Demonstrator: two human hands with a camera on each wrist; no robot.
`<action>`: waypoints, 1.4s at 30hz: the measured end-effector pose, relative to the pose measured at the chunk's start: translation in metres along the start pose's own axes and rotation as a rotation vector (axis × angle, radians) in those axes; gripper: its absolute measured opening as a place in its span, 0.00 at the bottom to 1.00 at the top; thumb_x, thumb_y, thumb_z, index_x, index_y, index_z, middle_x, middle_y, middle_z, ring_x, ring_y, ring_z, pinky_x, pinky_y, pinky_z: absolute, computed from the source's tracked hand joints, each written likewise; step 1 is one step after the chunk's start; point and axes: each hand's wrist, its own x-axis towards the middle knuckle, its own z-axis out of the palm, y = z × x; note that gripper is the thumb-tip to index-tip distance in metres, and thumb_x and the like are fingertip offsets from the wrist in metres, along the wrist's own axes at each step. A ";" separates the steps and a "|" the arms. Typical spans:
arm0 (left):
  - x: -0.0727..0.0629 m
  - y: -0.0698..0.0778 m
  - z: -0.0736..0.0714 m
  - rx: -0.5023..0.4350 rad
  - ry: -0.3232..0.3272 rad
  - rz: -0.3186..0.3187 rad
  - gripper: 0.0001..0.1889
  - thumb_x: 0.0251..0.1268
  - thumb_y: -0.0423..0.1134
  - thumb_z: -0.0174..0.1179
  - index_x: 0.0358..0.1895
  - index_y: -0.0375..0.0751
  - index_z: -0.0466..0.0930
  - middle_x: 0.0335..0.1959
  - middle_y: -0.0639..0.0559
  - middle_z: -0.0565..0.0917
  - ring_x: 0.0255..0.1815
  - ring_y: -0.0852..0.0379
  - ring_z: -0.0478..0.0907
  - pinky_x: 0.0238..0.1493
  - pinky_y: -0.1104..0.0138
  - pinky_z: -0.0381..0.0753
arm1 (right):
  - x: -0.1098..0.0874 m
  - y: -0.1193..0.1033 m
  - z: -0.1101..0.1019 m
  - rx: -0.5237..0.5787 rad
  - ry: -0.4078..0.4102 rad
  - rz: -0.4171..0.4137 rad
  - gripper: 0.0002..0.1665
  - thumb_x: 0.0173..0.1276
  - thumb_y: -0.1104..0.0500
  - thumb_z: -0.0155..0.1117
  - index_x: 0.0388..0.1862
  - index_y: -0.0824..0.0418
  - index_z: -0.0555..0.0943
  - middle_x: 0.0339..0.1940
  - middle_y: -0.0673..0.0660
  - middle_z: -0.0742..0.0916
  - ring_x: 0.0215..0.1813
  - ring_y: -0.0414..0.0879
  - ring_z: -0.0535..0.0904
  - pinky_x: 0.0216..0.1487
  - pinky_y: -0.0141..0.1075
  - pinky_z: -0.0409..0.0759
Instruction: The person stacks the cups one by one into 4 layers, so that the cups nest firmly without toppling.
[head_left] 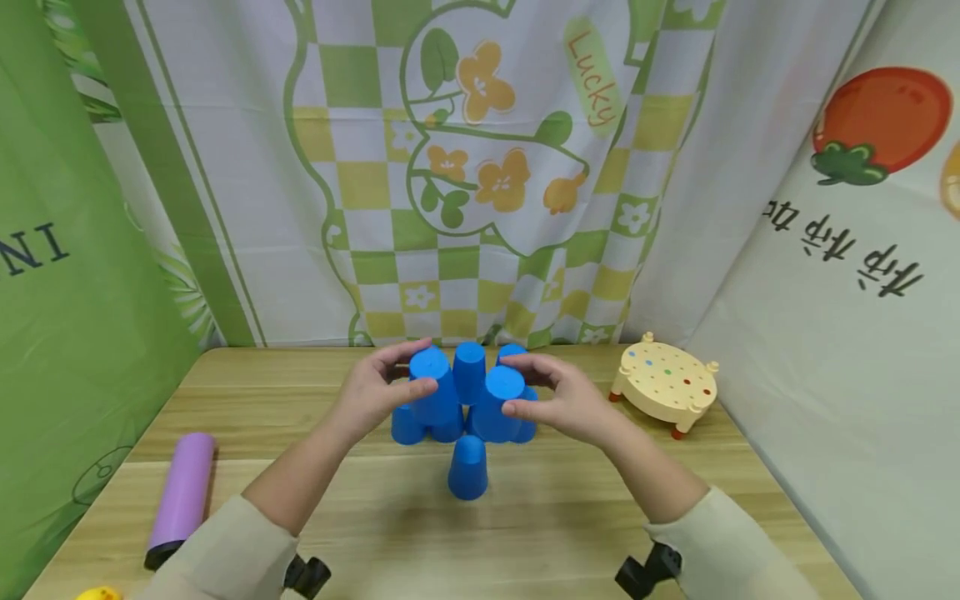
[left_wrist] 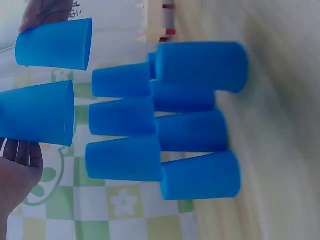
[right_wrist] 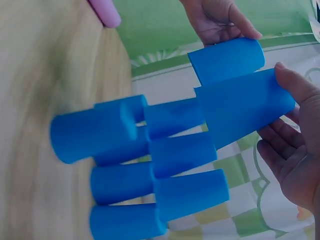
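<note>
My left hand (head_left: pixel 372 392) grips an upside-down blue cup (head_left: pixel 435 400) between thumb and fingers. A second upside-down blue cup (head_left: pixel 501 415) is held the same way by my right hand (head_left: pixel 566 400). Side by side, both held cups are raised above a stack of blue cups. In the left wrist view, the stack's upper row (left_wrist: pixel 121 116) has three cups, standing on a lower row (left_wrist: pixel 192 131) of several. One single blue cup (head_left: pixel 468 471) stands upside down on the table in front of the stack. From the head view, the held cups hide part of the stack.
A cream pegged stool-like toy (head_left: pixel 667 379) with red feet stands at the table's back right. On the left lies a purple cylinder (head_left: pixel 182 492) with a black end. Something yellow (head_left: pixel 99 593) shows at the near left corner. Printed curtains (head_left: pixel 495 283) hang behind the wooden table (head_left: pixel 555 517).
</note>
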 end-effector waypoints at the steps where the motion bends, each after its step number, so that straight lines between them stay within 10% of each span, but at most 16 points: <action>1: 0.006 0.003 -0.001 0.003 0.010 0.004 0.30 0.62 0.38 0.68 0.67 0.39 0.72 0.61 0.38 0.78 0.58 0.41 0.78 0.57 0.55 0.81 | 0.005 -0.001 -0.003 -0.003 0.016 0.010 0.35 0.61 0.51 0.73 0.66 0.56 0.75 0.62 0.57 0.82 0.62 0.54 0.78 0.64 0.52 0.76; 17: 0.080 0.006 0.006 0.035 0.103 -0.087 0.33 0.63 0.49 0.66 0.71 0.46 0.69 0.70 0.44 0.72 0.68 0.42 0.71 0.67 0.49 0.73 | 0.079 0.000 -0.020 -0.010 0.166 0.160 0.37 0.64 0.45 0.69 0.69 0.54 0.72 0.60 0.58 0.82 0.61 0.53 0.77 0.61 0.48 0.79; 42: 0.091 -0.006 0.013 0.035 0.123 -0.107 0.34 0.65 0.50 0.64 0.73 0.47 0.65 0.71 0.43 0.71 0.71 0.42 0.68 0.69 0.48 0.71 | 0.089 0.015 -0.012 -0.021 0.167 0.185 0.39 0.67 0.44 0.66 0.73 0.53 0.67 0.62 0.60 0.81 0.63 0.55 0.76 0.64 0.50 0.76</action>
